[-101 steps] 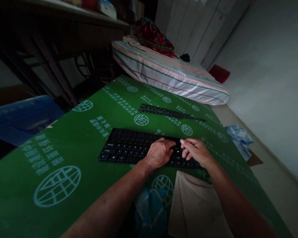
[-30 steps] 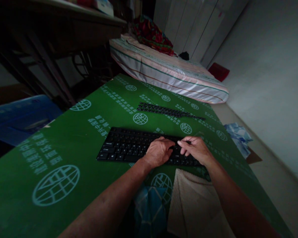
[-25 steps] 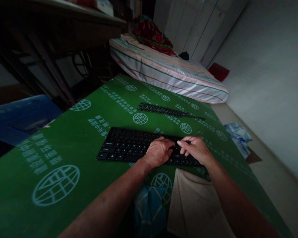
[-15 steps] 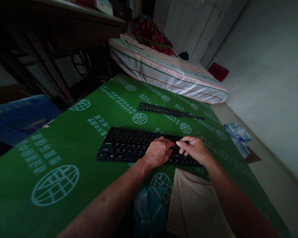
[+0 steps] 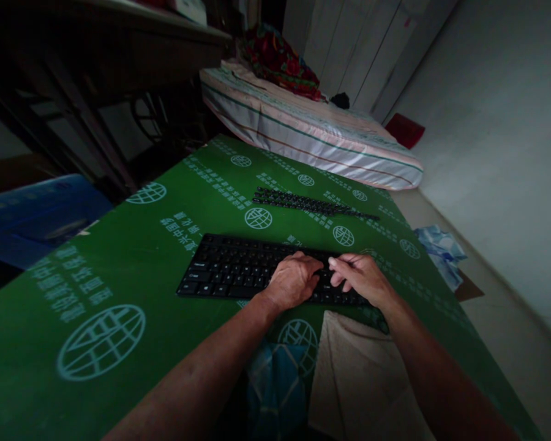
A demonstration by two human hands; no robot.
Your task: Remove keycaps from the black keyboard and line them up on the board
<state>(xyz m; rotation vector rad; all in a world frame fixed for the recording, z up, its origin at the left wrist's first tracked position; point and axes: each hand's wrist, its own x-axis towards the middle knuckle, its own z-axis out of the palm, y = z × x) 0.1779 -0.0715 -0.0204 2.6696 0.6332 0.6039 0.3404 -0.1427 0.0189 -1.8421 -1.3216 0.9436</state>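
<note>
The left hand (image 5: 294,275) and right hand (image 5: 359,277), both curled, any grip impossible to tell, seem mid finger-work at the black computer keyboard (image 5: 229,272) on the green surface (image 5: 165,321), the next move calling for fingertip precision.

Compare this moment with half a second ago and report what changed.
Very little. The thumb tip of the right hand has shifted slightly up and rightward in the picture, away from the left hand. No taking hold or letting go can be made out.

Unchanged: the left hand on the black keyboard, the strips of black keys beyond it, and the beige cloth.
</note>
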